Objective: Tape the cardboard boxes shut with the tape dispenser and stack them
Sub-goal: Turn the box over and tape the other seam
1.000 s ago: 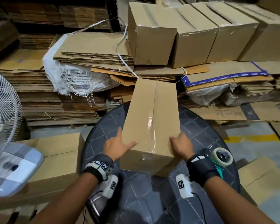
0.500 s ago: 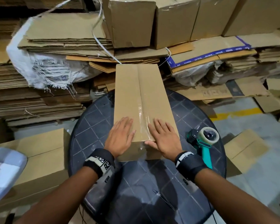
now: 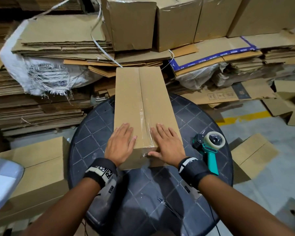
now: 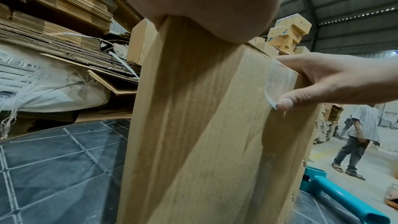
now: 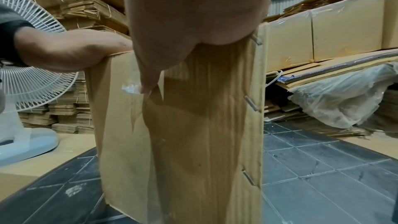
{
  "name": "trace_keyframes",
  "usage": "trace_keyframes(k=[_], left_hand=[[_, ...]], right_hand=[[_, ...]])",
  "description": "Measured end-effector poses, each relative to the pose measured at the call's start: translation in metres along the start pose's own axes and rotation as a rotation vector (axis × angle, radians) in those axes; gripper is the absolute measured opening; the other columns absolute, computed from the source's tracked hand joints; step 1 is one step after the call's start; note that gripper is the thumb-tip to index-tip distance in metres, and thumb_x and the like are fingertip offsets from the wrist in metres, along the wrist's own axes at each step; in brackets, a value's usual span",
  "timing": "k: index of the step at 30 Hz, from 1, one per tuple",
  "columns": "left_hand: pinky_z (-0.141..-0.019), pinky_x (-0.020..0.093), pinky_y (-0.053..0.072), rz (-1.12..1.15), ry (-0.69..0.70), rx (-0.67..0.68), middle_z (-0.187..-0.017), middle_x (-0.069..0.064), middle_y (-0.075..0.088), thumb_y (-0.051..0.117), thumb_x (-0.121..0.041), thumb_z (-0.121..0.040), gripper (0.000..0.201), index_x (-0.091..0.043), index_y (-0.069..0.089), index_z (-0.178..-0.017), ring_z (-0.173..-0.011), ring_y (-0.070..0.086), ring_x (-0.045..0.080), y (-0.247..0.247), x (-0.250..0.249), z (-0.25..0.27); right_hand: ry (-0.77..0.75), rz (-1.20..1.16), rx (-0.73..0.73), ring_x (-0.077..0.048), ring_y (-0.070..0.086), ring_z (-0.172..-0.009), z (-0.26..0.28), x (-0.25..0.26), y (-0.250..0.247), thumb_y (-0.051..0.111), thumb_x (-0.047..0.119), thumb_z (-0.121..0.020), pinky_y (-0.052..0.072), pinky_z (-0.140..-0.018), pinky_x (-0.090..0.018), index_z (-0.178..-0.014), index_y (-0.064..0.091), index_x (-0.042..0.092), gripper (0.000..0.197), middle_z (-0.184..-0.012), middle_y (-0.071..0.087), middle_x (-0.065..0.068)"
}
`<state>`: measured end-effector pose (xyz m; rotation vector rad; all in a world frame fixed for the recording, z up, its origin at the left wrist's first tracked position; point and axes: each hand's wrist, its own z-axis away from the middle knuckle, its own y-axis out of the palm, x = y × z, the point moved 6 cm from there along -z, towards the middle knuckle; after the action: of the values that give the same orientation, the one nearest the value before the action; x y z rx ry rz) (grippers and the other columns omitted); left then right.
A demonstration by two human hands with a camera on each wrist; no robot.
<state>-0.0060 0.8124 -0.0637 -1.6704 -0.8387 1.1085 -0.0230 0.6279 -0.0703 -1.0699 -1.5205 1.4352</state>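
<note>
Person, two bare forearms, no sleeves in the head view. Left hand [image 3: 120, 144]: bare, no rings or glove. Left wrist: wide black fabric band [image 3: 100, 171] carrying a pale plate printed with black-and-white square code markers; a grey-white camera housing [image 3: 107, 189] hangs under the wrist, also bearing a small square marker. Right hand [image 3: 167, 144]: bare, short nails. Right wrist: matching black band [image 3: 193, 170] with a white marker plate at its upper edge; a thin black cable [image 3: 211, 213] trails below the forearm.
</note>
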Motion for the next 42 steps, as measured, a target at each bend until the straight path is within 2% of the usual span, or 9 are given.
trace_keyframes(k=[5,9,12,15,23,26,32,37,42], left_hand=[[-0.122,0.037,0.015,-0.032,0.001,0.021,-0.157,0.01,0.039,0.018,-0.054,-0.1,0.069,-0.01,0.048,-0.145,-0.148,0.03,0.022,-0.001,-0.001,-0.001],[-0.123,0.035,0.011,-0.09,0.008,0.041,-0.16,0.008,0.034,0.02,-0.054,-0.102,0.067,-0.013,0.043,-0.149,-0.15,0.025,0.02,0.001,0.0,-0.001],[-0.123,0.035,0.007,-0.107,0.001,0.077,-0.163,0.006,0.028,0.016,-0.056,-0.101,0.069,-0.014,0.037,-0.152,-0.152,0.019,0.018,0.002,0.0,-0.003],[-0.123,0.038,0.008,-0.077,-0.021,0.118,-0.164,0.005,0.026,0.007,-0.062,-0.097,0.078,-0.016,0.036,-0.152,-0.152,0.017,0.017,0.001,-0.003,-0.005],[-0.119,0.052,0.024,0.064,-0.128,0.064,-0.155,0.013,0.039,0.02,-0.057,-0.102,0.066,-0.013,0.046,-0.144,-0.146,0.03,0.027,-0.001,-0.037,-0.028],[-0.12,0.051,0.024,0.109,-0.047,0.093,-0.157,0.014,0.036,0.02,-0.059,-0.101,0.07,-0.012,0.044,-0.147,-0.147,0.029,0.03,0.011,-0.086,-0.043],[-0.122,0.052,0.019,0.082,-0.055,0.18,-0.16,0.016,0.029,0.03,-0.061,-0.098,0.073,-0.01,0.038,-0.15,-0.15,0.022,0.031,0.054,-0.154,-0.07],[-0.116,0.059,0.025,-0.129,-0.095,0.06,-0.157,0.013,0.038,0.028,-0.054,-0.095,0.07,-0.011,0.044,-0.148,-0.147,0.032,0.029,0.064,-0.164,-0.066],[-0.117,0.053,0.027,-0.119,-0.123,0.028,-0.157,0.01,0.039,0.031,-0.05,-0.09,0.069,-0.014,0.044,-0.148,-0.148,0.033,0.026,0.06,-0.166,-0.068]], right_hand=[[0.189,0.019,0.099,-0.032,0.002,-0.155,0.005,-0.013,-0.003,0.046,0.088,-0.075,0.002,-0.115,-0.069,-0.158,0.016,0.028,0.106,-0.167,0.004,-0.016],[0.325,-0.097,0.097,-0.03,-0.005,-0.155,0.017,-0.025,-0.003,0.051,0.09,-0.07,0.015,-0.118,-0.064,-0.157,0.017,0.031,0.11,-0.168,-0.002,-0.013],[0.364,-0.236,0.047,-0.032,0.007,-0.154,0.028,-0.033,-0.003,0.063,0.08,-0.073,0.03,-0.118,-0.053,-0.155,0.024,0.029,0.104,-0.168,0.001,-0.01],[0.37,-0.415,0.012,-0.029,0.038,-0.143,0.039,-0.043,0.002,0.072,0.061,-0.08,0.049,-0.104,-0.048,-0.156,0.024,0.026,0.096,-0.169,-0.004,0.002],[0.702,-0.691,0.077,-0.032,0.056,-0.128,0.101,-0.125,0.048,0.069,0.038,-0.092,0.045,-0.105,-0.043,-0.16,0.001,0.019,0.098,-0.147,0.051,-0.017],[0.828,-0.716,0.108,-0.035,0.048,-0.136,0.132,-0.166,0.071,0.067,0.032,-0.095,0.04,-0.11,-0.042,-0.16,0.01,0.011,0.089,-0.151,0.046,-0.018],[1.003,-0.72,0.217,-0.04,0.055,-0.124,0.168,-0.23,0.106,0.062,0.026,-0.096,0.042,-0.097,-0.039,-0.139,0.047,0.002,0.051,-0.135,0.059,-0.023],[1.115,-0.814,0.33,-0.042,0.053,-0.126,0.175,-0.259,0.142,0.06,0.032,-0.098,0.042,-0.1,-0.037,-0.134,0.054,-0.002,0.049,-0.136,0.058,-0.025],[1.22,-1.051,0.354,-0.039,0.065,-0.092,0.164,-0.269,0.182,0.073,0.056,-0.084,0.046,-0.075,-0.039,-0.086,0.065,0.005,0.051,-0.099,0.069,-0.021]])
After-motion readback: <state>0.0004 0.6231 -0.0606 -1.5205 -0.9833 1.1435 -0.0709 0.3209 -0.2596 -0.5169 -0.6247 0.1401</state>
